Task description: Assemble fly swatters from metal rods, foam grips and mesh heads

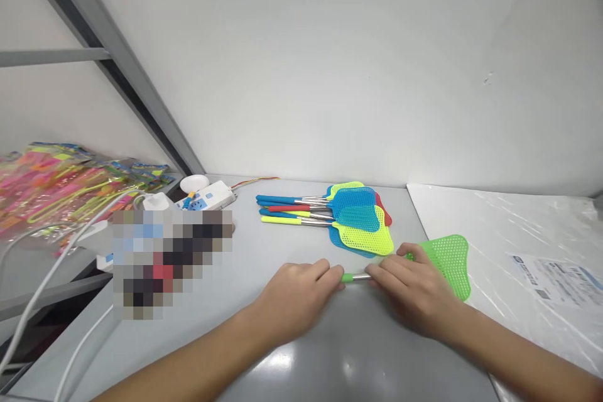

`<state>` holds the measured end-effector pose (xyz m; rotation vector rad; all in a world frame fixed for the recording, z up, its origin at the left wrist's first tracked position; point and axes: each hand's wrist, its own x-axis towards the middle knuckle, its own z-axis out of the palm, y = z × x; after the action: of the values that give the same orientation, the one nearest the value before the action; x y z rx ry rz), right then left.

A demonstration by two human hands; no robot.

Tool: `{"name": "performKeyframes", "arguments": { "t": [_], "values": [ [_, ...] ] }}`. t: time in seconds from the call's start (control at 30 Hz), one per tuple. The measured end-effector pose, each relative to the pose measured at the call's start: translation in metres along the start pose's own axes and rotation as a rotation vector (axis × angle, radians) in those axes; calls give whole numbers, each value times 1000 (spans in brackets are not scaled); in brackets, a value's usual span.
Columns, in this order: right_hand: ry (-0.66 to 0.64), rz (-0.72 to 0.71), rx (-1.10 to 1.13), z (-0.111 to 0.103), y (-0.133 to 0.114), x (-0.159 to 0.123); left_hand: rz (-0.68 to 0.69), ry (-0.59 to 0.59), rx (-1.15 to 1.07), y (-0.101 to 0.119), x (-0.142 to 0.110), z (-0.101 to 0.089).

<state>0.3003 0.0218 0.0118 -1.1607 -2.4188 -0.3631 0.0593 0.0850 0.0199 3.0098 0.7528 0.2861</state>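
Note:
Both my hands grip one green fly swatter [451, 264], held crosswise just above the grey table. My left hand [301, 295] is closed around its green handle, most of which the fingers hide. Closed on the metal shaft by the head is my right hand [419, 292], covering part of the perforated green head. A short length of handle and bare shaft shows between the two hands. Behind them lies a pile of fly swatters [355, 207] in blue, yellow and red, handles to the left and heads to the right.
White power strips [211, 196] with plugs and cables sit at the left, beside a blurred-out patch [174, 257]. Packaged colourful goods [70, 188] lie beyond a grey metal frame [136, 81]. A clear plastic-wrapped sheet [490, 232] with a label covers the right side. A white wall rises behind.

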Motion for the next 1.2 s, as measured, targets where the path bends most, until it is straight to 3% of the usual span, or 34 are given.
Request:
{"name": "performKeyframes", "arguments": {
  "t": [0.27,0.4,0.73,0.93,1.2],
  "values": [
    [18,22,-39,1,-3,8,9,9,67,3,5,3],
    [-68,15,-56,2,-8,9,31,-25,109,9,5,5],
    [-270,-17,-76,10,-15,6,112,43,161,15,2,9],
    [-199,34,-78,11,-14,1,88,37,184,13,3,6],
    [-149,-44,-107,-5,-12,7,-25,-78,34,19,2,-1]
  ]
}}
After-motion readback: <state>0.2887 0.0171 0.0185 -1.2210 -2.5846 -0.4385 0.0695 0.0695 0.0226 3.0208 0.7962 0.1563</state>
